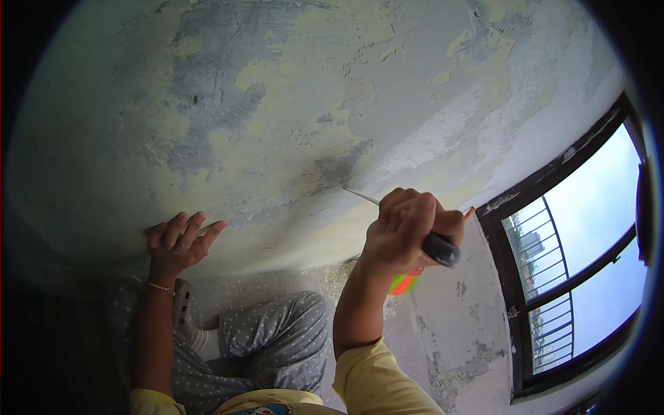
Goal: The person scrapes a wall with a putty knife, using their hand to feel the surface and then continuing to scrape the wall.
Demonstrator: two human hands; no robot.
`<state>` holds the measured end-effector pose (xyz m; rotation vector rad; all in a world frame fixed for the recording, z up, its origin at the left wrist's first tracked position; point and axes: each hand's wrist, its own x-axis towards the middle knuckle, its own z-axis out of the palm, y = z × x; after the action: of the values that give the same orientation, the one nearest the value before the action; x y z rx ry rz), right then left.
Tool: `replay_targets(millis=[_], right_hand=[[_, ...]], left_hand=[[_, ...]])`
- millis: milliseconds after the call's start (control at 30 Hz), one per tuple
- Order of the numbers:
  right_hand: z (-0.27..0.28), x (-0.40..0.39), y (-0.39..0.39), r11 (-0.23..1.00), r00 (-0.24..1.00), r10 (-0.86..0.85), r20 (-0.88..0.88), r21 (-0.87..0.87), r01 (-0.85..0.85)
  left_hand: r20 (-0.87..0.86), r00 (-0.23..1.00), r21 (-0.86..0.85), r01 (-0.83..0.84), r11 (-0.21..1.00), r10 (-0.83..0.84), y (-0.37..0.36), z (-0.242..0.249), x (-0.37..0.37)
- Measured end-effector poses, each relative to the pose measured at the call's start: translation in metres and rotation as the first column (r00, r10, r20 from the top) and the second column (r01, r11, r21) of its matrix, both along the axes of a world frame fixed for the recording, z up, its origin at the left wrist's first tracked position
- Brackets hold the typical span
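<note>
My right hand [404, 232] is closed round the black handle of a scraper [440, 250]. Its thin metal blade shows edge-on, and the tip meets the wall [290, 149] beside a dark grey patch [339, 166]. The wall is mottled, with pale yellow paint and bare grey areas. Lower on the left, my left hand [181, 241] rests its fingers, spread apart, against the wall and holds nothing. A thin bracelet circles that wrist.
A dark-framed window [515, 277] with railings outside stands at the right. Something orange and green [404, 282] is partly hidden behind my right arm. My bent leg in dotted grey trousers [277, 332] is close to the wall's foot, above a speckled floor.
</note>
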<state>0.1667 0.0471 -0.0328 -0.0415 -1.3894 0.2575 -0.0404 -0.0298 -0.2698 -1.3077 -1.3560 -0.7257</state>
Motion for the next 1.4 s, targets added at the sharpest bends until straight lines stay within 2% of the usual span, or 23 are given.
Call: replay_targets(millis=[67,133,200,333,367,400,500,567,600,667,767,900,967,1067,1167,1267,1367,1400], right_hand=[[-0.014,0.007,0.013,0.981,0.996,-0.026,0.083,-0.189,0.041],[-0.009,0.009,0.004,0.979,0.997,0.004,0.074,-0.203,0.012],[-0.002,0.010,-0.006,0.998,0.998,0.057,0.010,0.030,-0.057],[0.004,0.010,-0.013,0.987,0.989,0.148,-0.027,0.067,-0.145],[-0.005,0.006,-0.002,0.995,0.996,0.091,0.000,0.030,-0.091],[-0.013,0.002,0.005,0.995,0.999,-0.047,0.017,-0.083,0.048],[-0.022,0.006,0.010,0.982,0.993,-0.053,0.110,-0.173,0.071],[-0.015,0.010,-0.001,0.985,0.992,0.123,-0.007,-0.121,-0.123],[-0.010,0.016,-0.002,0.993,0.993,0.115,0.016,-0.019,-0.115],[-0.002,0.021,-0.007,0.984,0.986,0.162,-0.031,0.079,-0.159],[-0.003,0.020,-0.003,0.984,0.986,0.166,-0.005,0.072,-0.165],[0.001,0.022,-0.007,0.985,0.983,0.162,0.086,0.045,-0.167],[0.007,0.018,-0.017,0.998,1.000,0.030,0.000,0.064,-0.030],[0.013,0.028,-0.030,0.986,0.992,0.113,-0.054,0.128,-0.106],[-0.006,0.006,-0.005,0.995,0.999,-0.026,0.023,0.097,0.024],[-0.009,0.002,-0.010,0.992,0.997,-0.046,0.061,0.118,0.039],[-0.003,0.008,-0.022,0.992,1.000,-0.012,0.008,0.124,0.011],[-0.002,0.012,-0.025,0.984,0.999,-0.038,-0.033,0.175,0.043]], left_hand=[[0.001,1.000,0.006,0.000,1.000,0.000,0.002,-0.002,-0.002],[0.008,0.999,-0.010,-0.031,0.999,0.031,0.003,-0.009,-0.002],[0.005,1.000,-0.005,-0.027,1.000,0.027,0.002,-0.007,-0.002],[-0.007,1.000,-0.049,-0.003,0.999,0.003,-0.004,-0.005,-0.003],[-0.006,1.000,-0.049,-0.001,0.999,0.000,-0.003,-0.005,-0.001],[0.000,1.000,-0.038,0.005,0.999,-0.005,-0.002,-0.005,-0.001],[0.000,1.000,-0.016,-0.001,1.000,0.001,0.000,-0.005,-0.001],[-0.005,1.000,-0.008,-0.013,1.000,0.013,0.000,-0.007,-0.002],[-0.001,1.000,-0.006,-0.004,1.000,0.004,0.001,-0.009,-0.003],[0.002,1.000,-0.007,0.013,1.000,-0.013,0.002,-0.009,-0.003],[0.010,0.999,0.003,0.040,0.999,-0.040,0.000,-0.002,0.000],[0.020,0.999,0.014,0.048,0.999,-0.048,0.002,-0.002,0.000],[0.022,0.999,0.010,0.045,0.999,-0.045,0.001,-0.004,-0.002],[0.017,1.000,-0.034,-0.003,0.999,0.003,-0.003,-0.004,-0.001],[-0.010,1.000,0.002,-0.013,1.000,0.013,-0.001,-0.006,-0.002],[0.018,1.000,-0.024,0.003,1.000,-0.003,-0.001,-0.006,-0.002],[-0.006,0.999,-0.010,-0.039,0.999,0.039,0.001,-0.009,-0.004],[-0.011,0.999,0.011,-0.045,0.999,0.045,0.004,-0.012,-0.005]])
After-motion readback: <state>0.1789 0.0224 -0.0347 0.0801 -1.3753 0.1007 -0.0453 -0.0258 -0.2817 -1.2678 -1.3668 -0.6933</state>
